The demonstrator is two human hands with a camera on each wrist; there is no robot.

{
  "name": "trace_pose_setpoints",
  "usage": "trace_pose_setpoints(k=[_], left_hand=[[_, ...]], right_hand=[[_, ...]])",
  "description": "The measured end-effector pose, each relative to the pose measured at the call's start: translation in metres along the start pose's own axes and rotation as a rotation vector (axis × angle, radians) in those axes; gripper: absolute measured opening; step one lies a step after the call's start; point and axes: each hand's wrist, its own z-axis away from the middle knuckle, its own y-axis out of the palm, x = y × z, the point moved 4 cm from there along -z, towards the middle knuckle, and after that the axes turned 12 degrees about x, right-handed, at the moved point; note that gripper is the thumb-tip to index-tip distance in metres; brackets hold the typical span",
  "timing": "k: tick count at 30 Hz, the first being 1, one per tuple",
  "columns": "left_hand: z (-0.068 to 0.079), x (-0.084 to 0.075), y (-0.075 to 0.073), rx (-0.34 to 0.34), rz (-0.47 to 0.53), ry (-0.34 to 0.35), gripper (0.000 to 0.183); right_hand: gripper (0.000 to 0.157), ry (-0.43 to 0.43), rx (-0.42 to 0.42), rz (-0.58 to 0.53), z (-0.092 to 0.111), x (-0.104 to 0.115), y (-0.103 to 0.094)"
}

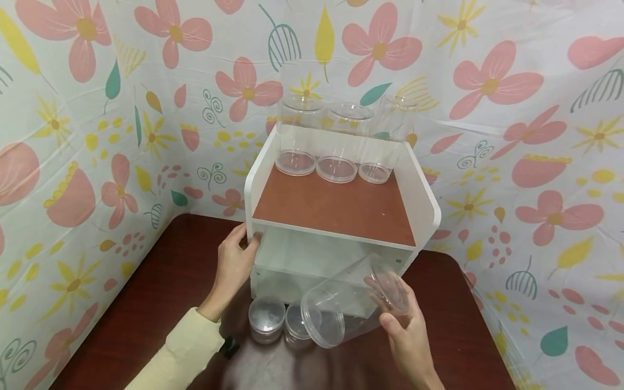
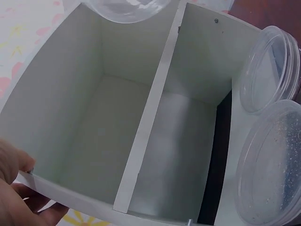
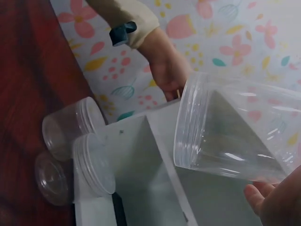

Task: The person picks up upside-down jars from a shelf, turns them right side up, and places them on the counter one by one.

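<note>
My right hand (image 1: pixel 409 336) holds a large clear plastic jar (image 3: pixel 235 132) by its base end. The jar lies tilted in front of the shelf, its lidded end towards the lower left in the head view. At the shelf's left side, my left hand (image 1: pixel 233 262) grips the edge of the side panel, thumb inside and fingers outside in the left wrist view. The small white shelf (image 1: pixel 422 189) has a brown top board (image 1: pixel 331 206) and two compartments below, divided by a white board (image 2: pixel 143 136).
Three tall clear jars (image 1: pixel 336 169) stand in a row at the back of the top board. Two smaller lidded jars (image 1: pixel 267 319) are on the dark red table (image 1: pixel 195 260) before the shelf's front left. A flowered cloth (image 1: pixel 487 135) hangs behind.
</note>
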Motion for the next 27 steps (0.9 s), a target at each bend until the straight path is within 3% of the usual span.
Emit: trace_pose_setpoints(k=[6, 11, 15, 19, 21, 24, 27], left_hand=[[0.005, 0.003, 0.001, 0.012, 0.026, 0.002, 0.039], [0.017, 0.003, 0.002, -0.013, 0.038, 0.038, 0.045], [0.031, 0.004, 0.005, -0.091, 0.077, 0.101, 0.051], [0.048, 0.005, 0.009, -0.180, 0.119, 0.209, 0.048], [0.056, 0.005, 0.012, -0.193, 0.122, 0.257, 0.045], [0.068, 0.005, 0.019, -0.129, 0.121, 0.286, 0.041], [0.079, 0.009, 0.030, 0.032, 0.146, 0.249, 0.040]], right_hand=[[0.059, 0.143, -0.080, 0.062, 0.007, -0.011, -0.001], [0.057, 0.166, -0.091, 0.057, 0.009, -0.016, 0.000], [0.056, 0.152, -0.076, 0.057, 0.008, -0.019, 0.000], [0.056, 0.149, -0.077, 0.050, 0.008, -0.021, 0.000], [0.056, 0.146, -0.080, 0.042, 0.008, -0.023, -0.001], [0.055, 0.129, -0.088, 0.030, 0.008, -0.025, -0.001], [0.053, 0.091, -0.084, 0.010, 0.008, -0.026, -0.001]])
